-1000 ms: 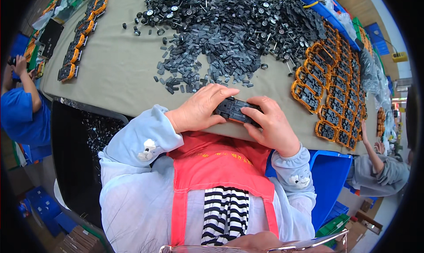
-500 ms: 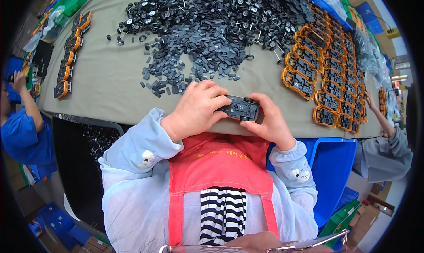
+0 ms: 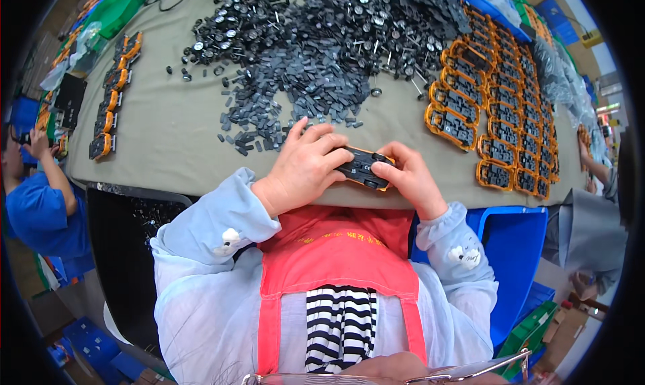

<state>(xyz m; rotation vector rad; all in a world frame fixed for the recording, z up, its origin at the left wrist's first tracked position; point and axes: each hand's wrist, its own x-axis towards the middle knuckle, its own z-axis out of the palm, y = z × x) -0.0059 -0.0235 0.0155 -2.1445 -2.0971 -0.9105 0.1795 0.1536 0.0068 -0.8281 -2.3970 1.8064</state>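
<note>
Between my hands, just over the table's near edge, is a toy car [image 3: 363, 168] with its black underside up and an orange body rim showing. My left hand [image 3: 308, 162] grips its left end, the fingers laid over the underside. At the other end my right hand [image 3: 406, 177] is closed on it, thumb pressed on the underside by a wheel. Beyond my hands lies a heap of small dark plastic pieces [image 3: 295, 76]. Behind it are piled black wheels on metal axles [image 3: 235, 29].
Rows of orange car bodies with black insides [image 3: 500, 116] fill the right side; a short line of them [image 3: 111, 103] stands at left. A black bin [image 3: 127, 250] and a blue bin [image 3: 514, 257] flank me below the table. Co-workers are at both sides.
The toy car has tilted in my hands, so more of its orange side shows. My right thumb has moved from the near edge onto the underside.
</note>
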